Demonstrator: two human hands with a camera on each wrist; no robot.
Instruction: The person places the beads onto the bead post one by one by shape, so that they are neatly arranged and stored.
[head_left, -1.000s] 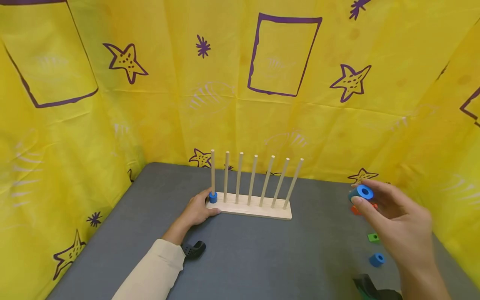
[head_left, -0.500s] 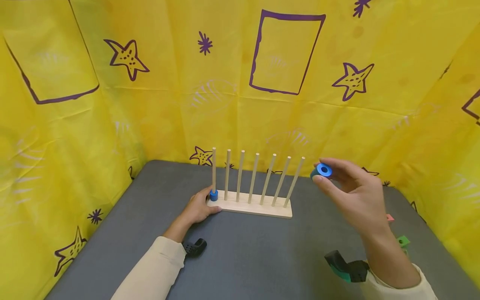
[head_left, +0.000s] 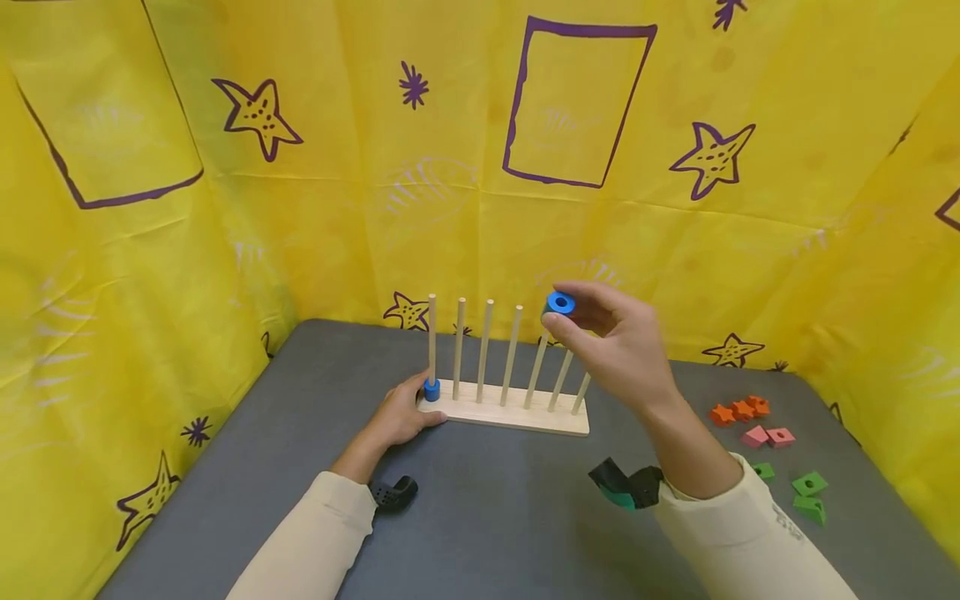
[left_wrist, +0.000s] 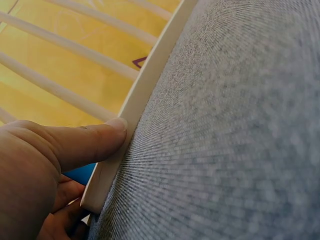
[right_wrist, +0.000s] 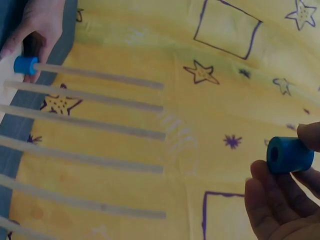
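Observation:
A pale wooden base (head_left: 517,415) with a row of several upright pegs (head_left: 483,350) stands on the grey table. Around the leftmost peg, down at the base, sits a blue cylinder bead (head_left: 432,390). My left hand (head_left: 399,417) grips the base's left end; in the left wrist view the thumb (left_wrist: 95,142) presses along its front edge. Up at peg-top height, my right hand (head_left: 618,337) pinches a second blue cylinder bead (head_left: 559,303) between thumb and fingers, its hole showing. In the head view this bead overlaps the top of a peg right of the middle.
On the table's right side lie several orange star beads (head_left: 742,409), pink beads (head_left: 780,437) and green beads (head_left: 810,483). A yellow patterned cloth (head_left: 360,225) hangs behind and beside the grey table (head_left: 480,517).
My right hand has carried the blue cylinder bead leftward and up, from over the beads at right to the pegs. My left hand keeps its grip on the base.

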